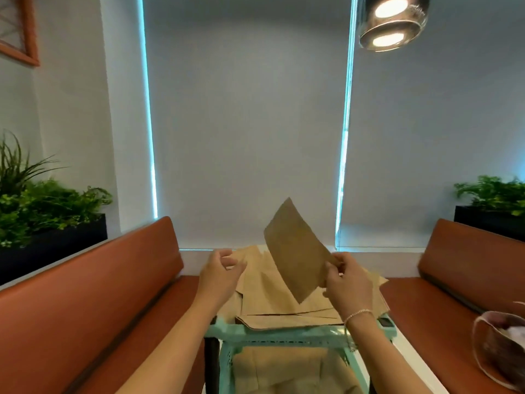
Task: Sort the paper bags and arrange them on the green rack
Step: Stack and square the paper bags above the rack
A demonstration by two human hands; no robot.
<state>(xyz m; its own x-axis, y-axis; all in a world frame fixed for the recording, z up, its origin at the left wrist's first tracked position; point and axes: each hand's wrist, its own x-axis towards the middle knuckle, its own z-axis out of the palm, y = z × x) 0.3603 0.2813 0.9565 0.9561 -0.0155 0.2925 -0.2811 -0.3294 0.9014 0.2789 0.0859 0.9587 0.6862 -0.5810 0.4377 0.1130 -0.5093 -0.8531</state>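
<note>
My right hand [345,282] pinches the lower right edge of a flat brown paper bag [295,248], lifted and tilted above the table. My left hand [220,273] hovers to the left of it with fingers loosely curled, holding nothing. Beneath both hands lies a loose pile of brown paper bags [267,294] on the top level of the green rack [272,335]. More paper bags [284,371] lie flat on a lower level of the rack, seen through its frame.
Orange upholstered benches [99,294] [468,265] flank the rack left and right. Planters with green plants [42,206] stand behind both benches. A round bag or basket [500,345] sits on the right bench. A lamp [393,21] hangs overhead, with grey blinds behind.
</note>
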